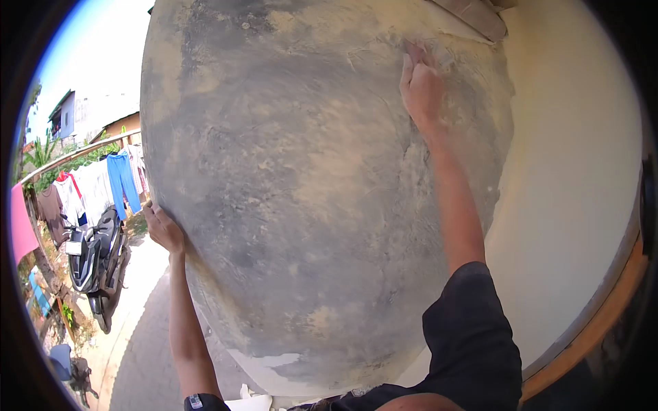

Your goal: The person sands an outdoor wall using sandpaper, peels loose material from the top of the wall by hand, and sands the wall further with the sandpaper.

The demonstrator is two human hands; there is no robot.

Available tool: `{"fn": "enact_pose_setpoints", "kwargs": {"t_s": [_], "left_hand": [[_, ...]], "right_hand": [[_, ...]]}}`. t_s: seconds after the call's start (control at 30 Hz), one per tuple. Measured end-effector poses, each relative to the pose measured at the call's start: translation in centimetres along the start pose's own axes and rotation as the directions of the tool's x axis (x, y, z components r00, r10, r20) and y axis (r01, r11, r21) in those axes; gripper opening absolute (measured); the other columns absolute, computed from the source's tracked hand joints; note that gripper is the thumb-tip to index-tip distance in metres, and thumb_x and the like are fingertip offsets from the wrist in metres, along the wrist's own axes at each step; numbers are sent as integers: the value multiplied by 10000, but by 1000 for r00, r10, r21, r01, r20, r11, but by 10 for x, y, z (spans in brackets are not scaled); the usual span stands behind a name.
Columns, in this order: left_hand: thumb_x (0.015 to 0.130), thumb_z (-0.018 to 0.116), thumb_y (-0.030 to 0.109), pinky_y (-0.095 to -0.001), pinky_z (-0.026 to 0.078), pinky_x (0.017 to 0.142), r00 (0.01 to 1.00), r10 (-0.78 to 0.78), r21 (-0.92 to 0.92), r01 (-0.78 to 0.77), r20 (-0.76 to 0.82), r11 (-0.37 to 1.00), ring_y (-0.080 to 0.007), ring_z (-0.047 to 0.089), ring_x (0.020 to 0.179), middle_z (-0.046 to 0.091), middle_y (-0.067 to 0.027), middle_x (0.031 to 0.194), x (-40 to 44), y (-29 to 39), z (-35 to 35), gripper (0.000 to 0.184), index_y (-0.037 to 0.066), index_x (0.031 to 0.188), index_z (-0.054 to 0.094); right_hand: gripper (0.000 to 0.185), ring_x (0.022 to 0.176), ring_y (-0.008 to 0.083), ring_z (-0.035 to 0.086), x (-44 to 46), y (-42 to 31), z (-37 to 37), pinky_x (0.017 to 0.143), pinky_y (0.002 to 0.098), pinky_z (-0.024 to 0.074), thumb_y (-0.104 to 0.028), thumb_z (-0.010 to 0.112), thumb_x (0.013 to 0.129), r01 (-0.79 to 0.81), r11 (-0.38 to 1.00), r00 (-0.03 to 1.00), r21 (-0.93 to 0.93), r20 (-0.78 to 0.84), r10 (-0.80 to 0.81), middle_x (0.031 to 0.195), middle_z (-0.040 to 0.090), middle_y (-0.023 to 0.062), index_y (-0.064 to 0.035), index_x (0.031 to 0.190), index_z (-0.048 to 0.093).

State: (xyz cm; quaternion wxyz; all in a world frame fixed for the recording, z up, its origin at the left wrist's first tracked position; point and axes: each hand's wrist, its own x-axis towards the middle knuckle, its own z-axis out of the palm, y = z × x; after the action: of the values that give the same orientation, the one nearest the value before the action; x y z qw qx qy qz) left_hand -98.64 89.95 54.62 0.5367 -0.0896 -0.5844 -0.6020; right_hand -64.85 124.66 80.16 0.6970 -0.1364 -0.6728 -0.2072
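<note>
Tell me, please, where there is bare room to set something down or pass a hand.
For setting down, the shaded ground, seen between the motorbike and the left arm, looks bare. For passing a hand, the wall is open between the left hand and right hand. It is crowded at far left, where clothes hang behind the motorbike.

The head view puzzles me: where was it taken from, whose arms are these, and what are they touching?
There is no robot here. A camera worn on a person's head looks forward and down past their own arms. The left hand rests on the edge of a wall patched in grey and cream. The right hand is raised against the wall's upper part; whether it holds something is too unclear to tell. Outside, at the left, are a motor scooter and hanging laundry.
</note>
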Motion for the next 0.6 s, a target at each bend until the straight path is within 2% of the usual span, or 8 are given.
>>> {"fn": "enact_pose_setpoints", "kwargs": {"t_s": [0.1,0.13,0.2,0.27,0.37,0.43,0.5,0.6], "left_hand": [[963,336,313,-426,428,735,998,-68,-20,67,-11,998,-346,598,790,627,-195,882,3,7,-3,375,33,1047,571],[963,330,311,-424,427,737,995,-103,-15,103,-3,995,-346,598,785,628,-197,877,3,8,-5,379,33,1044,575],[960,323,308,-420,427,741,992,-122,-47,122,-10,991,-340,599,782,633,-195,874,7,7,-2,388,34,1047,583],[956,320,306,-414,429,745,995,-98,-96,97,-6,991,-330,602,785,641,-188,875,5,0,0,395,36,1057,591],[956,328,310,-403,435,757,982,-190,-93,189,-5,978,-318,607,805,655,-176,894,4,-5,2,403,40,1074,603],[959,326,311,-392,440,766,986,-164,-143,162,-3,976,-298,610,814,662,-160,902,2,-3,0,410,37,1069,610],[960,323,311,-382,442,772,989,-151,-185,146,-13,972,-281,611,820,665,-149,903,4,-2,-3,414,36,1062,616],[961,318,310,-370,443,779,990,-144,-247,141,3,959,-261,610,826,664,-137,897,5,-4,-3,416,38,1046,622]], "right_hand": [[378,986,334,618,3,-27,1,857,404,504,-246,430,986,318,944,948,83,-27,-317,984,636,261,46,942,664],[414,865,344,644,7,-25,1,776,411,524,-260,431,989,464,883,871,67,-219,-441,871,643,260,43,837,668],[485,764,354,672,35,-18,-4,698,415,545,-277,431,992,390,921,902,9,-202,-381,775,650,263,37,708,667],[513,801,354,676,66,-9,-21,703,407,549,-283,428,993,-56,986,975,-156,205,88,807,654,271,32,659,657],[494,890,345,670,33,-28,-9,746,418,545,-280,419,993,-54,992,993,-112,97,65,885,661,272,43,721,674],[494,900,361,658,-22,-25,4,770,415,543,-272,409,993,256,954,932,-157,-222,-287,910,659,276,61,744,676],[490,909,375,649,-25,-26,8,810,415,532,-263,401,994,317,932,872,-179,-332,-360,932,658,277,76,771,675],[469,940,400,631,20,-29,3,854,428,508,-252,407,992,10,995,992,-103,-125,-23,946,646,295,97,820,667]]}}
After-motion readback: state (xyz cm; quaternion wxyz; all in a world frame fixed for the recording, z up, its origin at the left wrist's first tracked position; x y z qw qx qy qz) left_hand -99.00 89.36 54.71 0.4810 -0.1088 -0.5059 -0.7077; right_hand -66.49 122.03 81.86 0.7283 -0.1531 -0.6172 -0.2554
